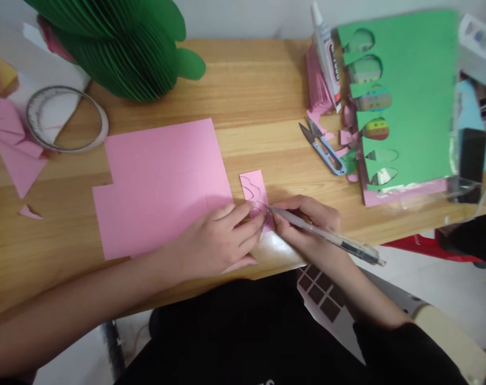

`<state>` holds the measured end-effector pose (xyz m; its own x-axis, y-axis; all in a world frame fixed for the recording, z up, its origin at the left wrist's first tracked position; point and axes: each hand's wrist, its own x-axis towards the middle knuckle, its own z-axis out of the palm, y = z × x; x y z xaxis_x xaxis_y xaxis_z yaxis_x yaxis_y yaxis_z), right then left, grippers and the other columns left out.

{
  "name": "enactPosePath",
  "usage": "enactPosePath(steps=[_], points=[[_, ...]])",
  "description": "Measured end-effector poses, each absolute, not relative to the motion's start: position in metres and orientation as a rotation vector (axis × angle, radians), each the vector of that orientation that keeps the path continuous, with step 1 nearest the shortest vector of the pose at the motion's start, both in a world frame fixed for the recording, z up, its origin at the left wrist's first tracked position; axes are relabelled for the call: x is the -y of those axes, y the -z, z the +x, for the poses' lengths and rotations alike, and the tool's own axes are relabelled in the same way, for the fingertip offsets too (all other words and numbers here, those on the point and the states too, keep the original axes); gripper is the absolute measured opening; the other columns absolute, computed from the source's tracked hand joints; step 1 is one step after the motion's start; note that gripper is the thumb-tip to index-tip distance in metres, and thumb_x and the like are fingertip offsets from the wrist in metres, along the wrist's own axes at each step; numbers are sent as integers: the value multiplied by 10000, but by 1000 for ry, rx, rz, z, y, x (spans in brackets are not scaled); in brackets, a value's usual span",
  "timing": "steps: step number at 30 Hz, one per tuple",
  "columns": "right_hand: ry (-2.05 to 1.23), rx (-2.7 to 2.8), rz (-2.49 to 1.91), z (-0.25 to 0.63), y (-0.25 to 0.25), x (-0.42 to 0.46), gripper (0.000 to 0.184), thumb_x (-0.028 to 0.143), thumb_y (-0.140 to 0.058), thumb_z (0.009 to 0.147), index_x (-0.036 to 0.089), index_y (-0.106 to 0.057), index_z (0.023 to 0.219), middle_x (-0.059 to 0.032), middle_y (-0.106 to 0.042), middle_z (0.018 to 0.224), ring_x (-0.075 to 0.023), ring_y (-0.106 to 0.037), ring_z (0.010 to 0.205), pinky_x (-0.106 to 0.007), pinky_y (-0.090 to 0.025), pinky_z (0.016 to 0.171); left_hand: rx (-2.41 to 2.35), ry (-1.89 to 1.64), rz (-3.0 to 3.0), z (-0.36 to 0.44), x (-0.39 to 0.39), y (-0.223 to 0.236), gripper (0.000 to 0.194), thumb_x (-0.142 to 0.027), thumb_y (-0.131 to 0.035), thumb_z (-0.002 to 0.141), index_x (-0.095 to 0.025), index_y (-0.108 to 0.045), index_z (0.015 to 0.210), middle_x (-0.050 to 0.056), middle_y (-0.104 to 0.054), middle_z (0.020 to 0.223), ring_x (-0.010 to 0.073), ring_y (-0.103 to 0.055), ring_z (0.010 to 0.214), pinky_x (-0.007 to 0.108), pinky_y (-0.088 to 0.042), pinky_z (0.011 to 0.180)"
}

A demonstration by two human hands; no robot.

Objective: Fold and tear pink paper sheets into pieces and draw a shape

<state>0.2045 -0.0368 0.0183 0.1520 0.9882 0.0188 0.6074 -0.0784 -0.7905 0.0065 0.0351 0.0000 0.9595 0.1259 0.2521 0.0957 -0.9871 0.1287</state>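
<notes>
A small pink paper strip [257, 187] with curved dark outlines drawn on it lies near the table's front edge. My left hand [227, 238] rests on its lower part, fingers stretched out and pressing it against the tabletop. In my right hand [307, 219] is a clear-barrelled pen [327, 235], gripped with its tip down at the strip, close to my left fingertips. A large pink paper sheet [162, 182] with a notched left side lies to the left, partly beneath my left hand. My fingers hide the strip's lower portion.
Blue thread snips [327, 152] lie open beside pink scraps. Behind them stands a glue tube [327, 59]. A green sheet with cut-outs [419, 101] is at right. A tape roll [100, 128] and a green pleated paper shape [142, 69] are at left on the wooden table [259, 117].
</notes>
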Motion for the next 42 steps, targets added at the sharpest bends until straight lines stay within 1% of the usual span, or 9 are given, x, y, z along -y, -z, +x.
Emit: enactPosePath(steps=[3, 9, 15, 19, 25, 31, 37, 42], points=[[-777, 1539, -1745, 207, -19, 32, 87, 205, -658, 787, 158, -687, 855, -27, -702, 722, -113, -618, 571, -236, -496, 528, -170, -385, 2992, 6, -35, 0, 500, -497, -514, 905, -80, -628, 1155, 128, -663, 1189, 308, -549, 1146, 387, -415, 916], [-840, 1579, -1685, 212, -20, 22, 102, 181, -660, 773, 150, -703, 860, -21, -705, 717, -103, -612, 553, -219, -488, 511, -175, -381, 3003, 6, -35, 0, 479, -485, -488, 920, -84, -633, 1139, 112, -669, 1168, 304, -560, 1125, 377, -432, 898], [-1015, 1579, -1658, 217, -22, 12, 120, 207, -685, 781, 153, -727, 880, -35, -735, 780, -134, -666, 654, -240, -511, 595, -177, -376, 3011, 7, -35, 0, 481, -505, -504, 905, -93, -642, 1110, 117, -661, 1171, 316, -556, 1135, 389, -440, 910], [-1095, 1610, -1643, 219, -27, 6, 105, 243, -693, 792, 165, -730, 852, -26, -734, 786, -130, -660, 661, -233, -493, 596, -183, -373, 3002, 7, -35, 0, 472, -502, -513, 901, -99, -646, 1108, 113, -661, 1181, 315, -552, 1147, 390, -435, 932], [-1057, 1659, -1666, 217, -30, 4, 55, 188, -685, 778, 162, -720, 812, 0, -716, 721, -106, -624, 605, -214, -459, 567, -193, -394, 2993, 7, -35, -1, 465, -493, -506, 910, -96, -645, 1109, 126, -666, 1173, 302, -558, 1145, 385, -436, 926], [-1006, 1629, -1724, 216, -29, 10, 55, 162, -687, 748, 180, -702, 798, 26, -701, 676, -98, -608, 561, -207, -446, 538, -183, -371, 2993, 7, -35, -1, 459, -490, -498, 915, -99, -643, 1107, 125, -667, 1168, 304, -557, 1137, 387, -438, 905], [-973, 1603, -1730, 218, -29, 17, 36, 184, -675, 743, 188, -680, 779, 21, -698, 680, -100, -609, 558, -205, -446, 514, -182, -347, 2961, 7, -35, -2, 466, -487, -531, 901, -86, -634, 1117, 142, -658, 1177, 305, -544, 1144, 390, -424, 895], [-942, 1598, -1726, 217, -29, 21, 26, 205, -661, 760, 179, -661, 764, 18, -678, 643, -94, -589, 532, -206, -448, 505, -180, -334, 2996, 6, -36, -3, 488, -492, -509, 910, -82, -630, 1144, 134, -648, 1221, 309, -546, 1141, 386, -426, 897]])
